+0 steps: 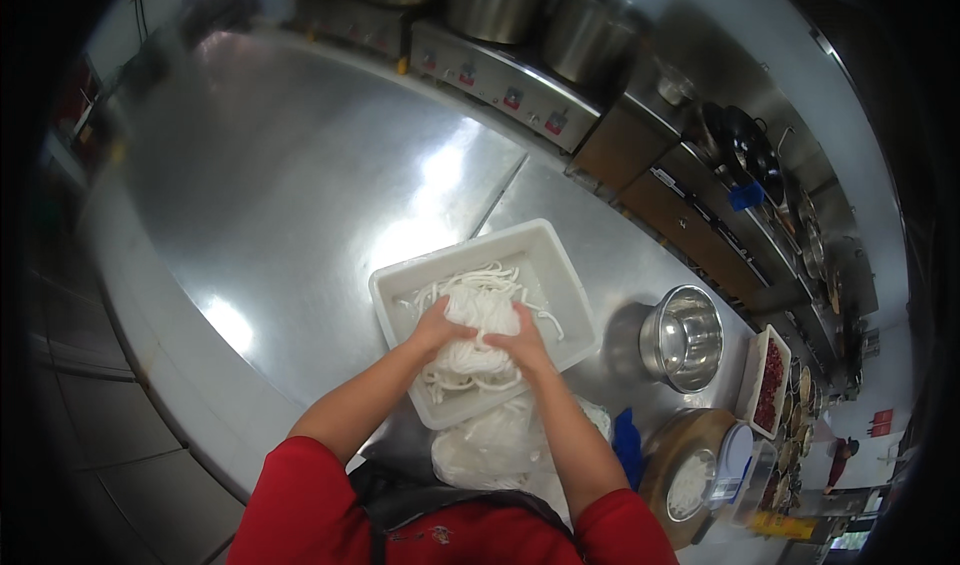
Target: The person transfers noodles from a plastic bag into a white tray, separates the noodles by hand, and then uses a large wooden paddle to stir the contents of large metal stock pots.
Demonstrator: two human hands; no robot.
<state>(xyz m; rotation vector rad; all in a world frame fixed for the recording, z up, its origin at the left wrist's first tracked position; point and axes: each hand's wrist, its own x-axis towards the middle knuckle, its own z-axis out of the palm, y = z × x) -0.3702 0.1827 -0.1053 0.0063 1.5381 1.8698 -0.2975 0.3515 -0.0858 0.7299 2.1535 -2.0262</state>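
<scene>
My left hand [438, 329] and my right hand [523, 339] grip a clump of thick white noodles [480, 311] from both sides, thumbs on top and almost meeting. More strands lie loose around the clump in a white rectangular plastic tub [570, 295]. The tub rests at an angle on a stainless steel worktop [300, 167]. Below my right forearm, clear plastic bags [487, 445] with pale contents sit against the tub's near side. My fingers' undersides are hidden by the noodles.
Right of the tub are a steel bowl [686, 340], a blue cloth [625, 445], a round wooden board [660, 445] carrying a bowl of white food [690, 485], a scale [735, 460] and a tray of red food [770, 385]. Large pots [502, 2] stand on stoves behind. A person [840, 460] is far right.
</scene>
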